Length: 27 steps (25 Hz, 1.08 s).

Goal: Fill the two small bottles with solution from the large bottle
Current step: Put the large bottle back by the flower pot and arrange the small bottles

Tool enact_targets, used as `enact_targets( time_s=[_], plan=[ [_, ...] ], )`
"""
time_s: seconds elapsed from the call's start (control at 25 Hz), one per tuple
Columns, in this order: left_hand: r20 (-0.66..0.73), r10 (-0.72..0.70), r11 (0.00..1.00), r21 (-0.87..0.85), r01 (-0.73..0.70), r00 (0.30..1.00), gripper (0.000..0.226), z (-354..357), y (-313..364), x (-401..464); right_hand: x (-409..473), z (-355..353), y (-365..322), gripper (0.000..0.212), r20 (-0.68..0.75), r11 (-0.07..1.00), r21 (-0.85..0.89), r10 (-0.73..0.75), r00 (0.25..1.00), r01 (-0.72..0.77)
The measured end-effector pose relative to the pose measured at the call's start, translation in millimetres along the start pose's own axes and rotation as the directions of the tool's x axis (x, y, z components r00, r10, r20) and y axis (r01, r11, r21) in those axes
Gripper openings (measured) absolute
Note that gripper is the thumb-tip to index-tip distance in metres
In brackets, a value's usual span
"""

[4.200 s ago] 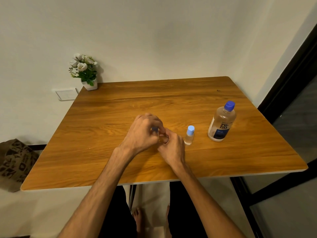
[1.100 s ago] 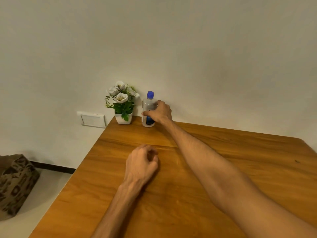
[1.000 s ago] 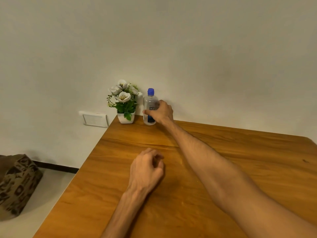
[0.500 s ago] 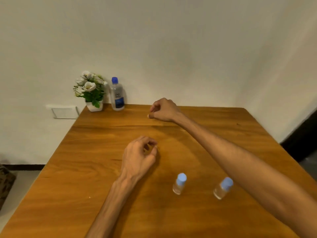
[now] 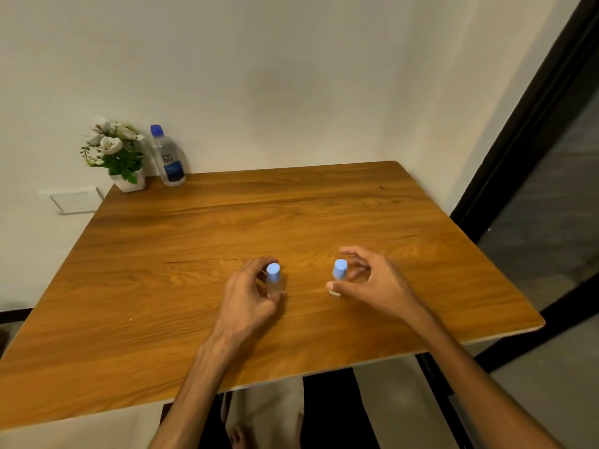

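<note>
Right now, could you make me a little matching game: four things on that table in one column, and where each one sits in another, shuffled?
Things:
1. large solution bottle
2. potted white flowers
3. small bottle by the left hand
4. small bottle by the right hand

Places:
A. far left corner, nearest the wall socket
B. near middle, the left one of a pair
C. far edge, just right of the plant
D. near middle, the right one of a pair

Pairs: 1-C, 2-A, 3-B, 4-D
</note>
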<state>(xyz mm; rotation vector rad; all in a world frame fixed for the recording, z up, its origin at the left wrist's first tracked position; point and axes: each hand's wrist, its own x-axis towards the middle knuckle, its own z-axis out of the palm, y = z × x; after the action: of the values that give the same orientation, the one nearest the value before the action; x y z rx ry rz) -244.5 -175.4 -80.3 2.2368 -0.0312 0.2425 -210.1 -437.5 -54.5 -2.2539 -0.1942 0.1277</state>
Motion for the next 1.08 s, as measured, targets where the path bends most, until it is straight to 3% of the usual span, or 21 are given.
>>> enact_targets(
  time_s=[0.2, 0.52, 0.64, 0.76, 1.08],
  plan=[
    [-0.090, -0.079, 0.995, -0.070, 0.073, 0.993, 0.032, 4.6, -7.9, 7.1, 20.9, 42.4, 8.1, 0.032, -0.146, 0.995, 0.094, -0.014, 0.989, 0.028],
    [-0.260, -0.126, 0.990, 0.032, 0.139, 0.957, 0.037, -47.5, -95.3, 178.5, 230.6, 136.6, -96.5, 0.027, -0.159, 0.993, 0.043, -0.098, 0.982, 0.106],
    [-0.314, -0.126, 0.984, 0.082, 0.160, 0.941, 0.022, -66.1, -129.3, 255.1, 316.3, 172.0, -128.4, 0.014, -0.155, 0.995, 0.023, -0.094, 0.983, 0.099],
    [-0.362, -0.137, 0.979, 0.092, 0.181, 0.922, 0.009, -76.2, -158.3, 314.9, 382.7, 199.1, -143.6, 0.017, -0.149, 0.995, -0.029, -0.094, 0.984, 0.091],
    [-0.409, -0.141, 0.959, 0.170, 0.228, 0.901, 0.020, -73.1, -182.6, 363.4, 431.2, 217.6, -146.0, 0.025, -0.128, 0.992, -0.038, -0.128, 0.983, 0.124]
  ],
)
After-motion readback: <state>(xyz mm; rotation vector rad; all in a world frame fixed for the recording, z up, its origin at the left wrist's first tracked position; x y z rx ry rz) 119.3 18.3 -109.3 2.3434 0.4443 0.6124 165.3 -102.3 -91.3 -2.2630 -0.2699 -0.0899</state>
